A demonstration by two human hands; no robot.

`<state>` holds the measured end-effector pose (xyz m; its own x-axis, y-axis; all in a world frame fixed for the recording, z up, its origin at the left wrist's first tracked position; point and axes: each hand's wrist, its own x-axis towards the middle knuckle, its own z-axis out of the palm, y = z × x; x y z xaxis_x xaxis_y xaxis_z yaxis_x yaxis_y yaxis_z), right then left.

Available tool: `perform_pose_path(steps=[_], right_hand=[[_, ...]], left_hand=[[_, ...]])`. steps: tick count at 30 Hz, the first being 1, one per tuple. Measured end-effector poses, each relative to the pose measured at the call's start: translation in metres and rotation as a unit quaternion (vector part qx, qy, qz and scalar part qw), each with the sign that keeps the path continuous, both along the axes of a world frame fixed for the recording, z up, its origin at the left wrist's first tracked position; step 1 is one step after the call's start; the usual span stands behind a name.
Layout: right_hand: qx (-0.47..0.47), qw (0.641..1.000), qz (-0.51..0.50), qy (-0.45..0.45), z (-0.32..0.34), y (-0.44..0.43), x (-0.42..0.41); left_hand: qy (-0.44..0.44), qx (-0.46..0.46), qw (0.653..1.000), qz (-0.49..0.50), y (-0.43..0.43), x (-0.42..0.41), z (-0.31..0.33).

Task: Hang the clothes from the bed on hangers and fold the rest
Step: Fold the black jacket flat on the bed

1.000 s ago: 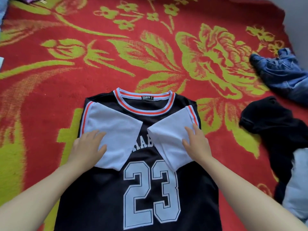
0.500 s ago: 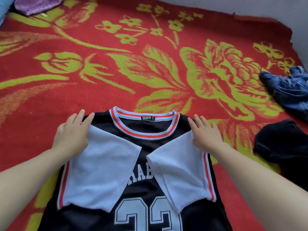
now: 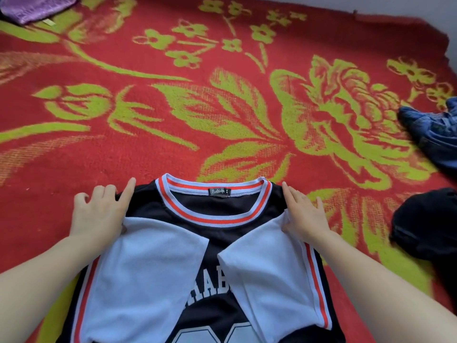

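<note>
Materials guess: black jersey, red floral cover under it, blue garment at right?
Black jersey: matte knit, probably synthetic; ribbed striped collar, slightly fuzzy white sleeves. Red floral cover: napped woven blanket, judging by the fuzzy pile at pattern edges. Blue garment: likely denim; faded blue with stitched seams, though partly cropped.

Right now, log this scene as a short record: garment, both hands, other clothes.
garment: black basketball jersey with white sleeves, flat on the red and green floral blanket
sleeves: both folded inward across the chest
left hand: at the jersey's shoulder, fingers partly curled, grip unclear
right hand: flat on the other shoulder
other clothes: blue denim garment and black garment at right; purple cloth far left
</note>
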<state>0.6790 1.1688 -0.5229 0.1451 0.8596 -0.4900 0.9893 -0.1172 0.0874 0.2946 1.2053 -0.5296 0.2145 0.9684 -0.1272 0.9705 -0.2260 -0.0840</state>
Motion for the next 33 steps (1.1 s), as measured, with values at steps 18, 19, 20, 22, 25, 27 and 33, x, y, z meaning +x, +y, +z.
perform_pose_path(steps=[18, 19, 20, 22, 25, 27, 33], right_hand=[[0.401, 0.882, 0.248, -0.029, 0.063, -0.104, 0.011], [0.401, 0.874, 0.272, -0.018, 0.065, -0.114, 0.014], [0.396, 0.866, 0.305, -0.005, 0.065, -0.129, 0.017], [0.347, 0.854, 0.387, 0.016, 0.067, -0.160, 0.017], [0.243, 0.851, 0.464, 0.025, 0.065, -0.203, 0.014], [0.156, 0.863, 0.481, 0.007, 0.059, -0.223, 0.009], [-0.150, 0.928, 0.337, -0.051, 0.044, -0.233, -0.025]], left_hand=[[-0.275, -0.010, 0.961, 0.025, -0.086, -0.044, 0.057], [-0.273, 0.006, 0.962, -0.004, -0.097, -0.048, 0.057], [-0.258, 0.022, 0.965, -0.041, -0.113, -0.050, 0.059], [-0.240, 0.067, 0.960, -0.130, -0.143, -0.058, 0.054], [-0.204, 0.069, 0.951, -0.220, -0.190, -0.079, 0.038], [-0.138, 0.045, 0.952, -0.269, -0.216, -0.091, 0.025], [-0.001, -0.079, 0.950, -0.304, -0.246, -0.079, 0.018]])
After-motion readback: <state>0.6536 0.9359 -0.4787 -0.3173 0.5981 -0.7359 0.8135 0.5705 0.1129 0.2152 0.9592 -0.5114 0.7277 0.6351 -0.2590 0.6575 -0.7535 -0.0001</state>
